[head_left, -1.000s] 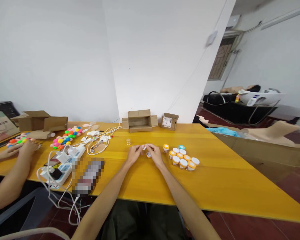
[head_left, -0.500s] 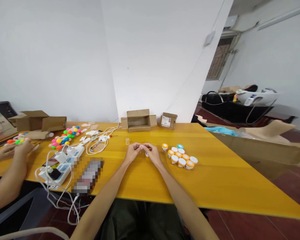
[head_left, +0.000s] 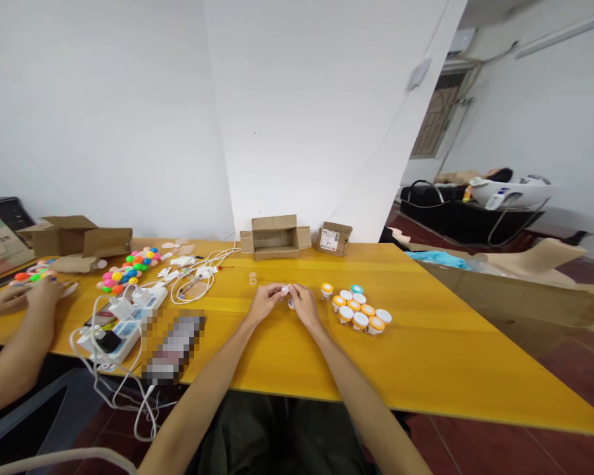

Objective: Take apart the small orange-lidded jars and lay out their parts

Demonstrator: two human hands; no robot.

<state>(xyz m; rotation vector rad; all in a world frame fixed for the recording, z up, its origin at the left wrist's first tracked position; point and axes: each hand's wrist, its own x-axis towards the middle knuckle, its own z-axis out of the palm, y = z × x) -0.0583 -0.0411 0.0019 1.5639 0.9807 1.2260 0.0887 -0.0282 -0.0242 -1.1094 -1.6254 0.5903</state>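
Observation:
My left hand (head_left: pixel 264 303) and my right hand (head_left: pixel 303 305) meet above the table (head_left: pixel 277 369), fingertips closed on a small white piece with dark spots (head_left: pixel 284 289). What exactly it is, I cannot make out. Partly hidden by my right hand, a small white-topped thing (head_left: pixel 291 304) stands just below it. To the right is a lone clear jar with an orange lid (head_left: pixel 327 290). Beyond it several jars with white, orange and teal lids (head_left: pixel 360 321) stand close together. A small clear cup (head_left: pixel 253 278) is on the left, apart from my left hand.
Two cardboard boxes, one open (head_left: pixel 276 245) and one labelled (head_left: pixel 333 239), stand by the wall. Leftward lie white cables (head_left: pixel 193 280), a power strip (head_left: pixel 133 330), a pixelated phone-like thing (head_left: pixel 174 349) and colourful balls (head_left: pixel 129 270). A co-worker's arm (head_left: pixel 37 330) reaches in at far left.
The white piece has turned in my fingers so that its spotted face shows more, and it sits slightly further right. My left fingers have shifted a little. The jars have not moved.

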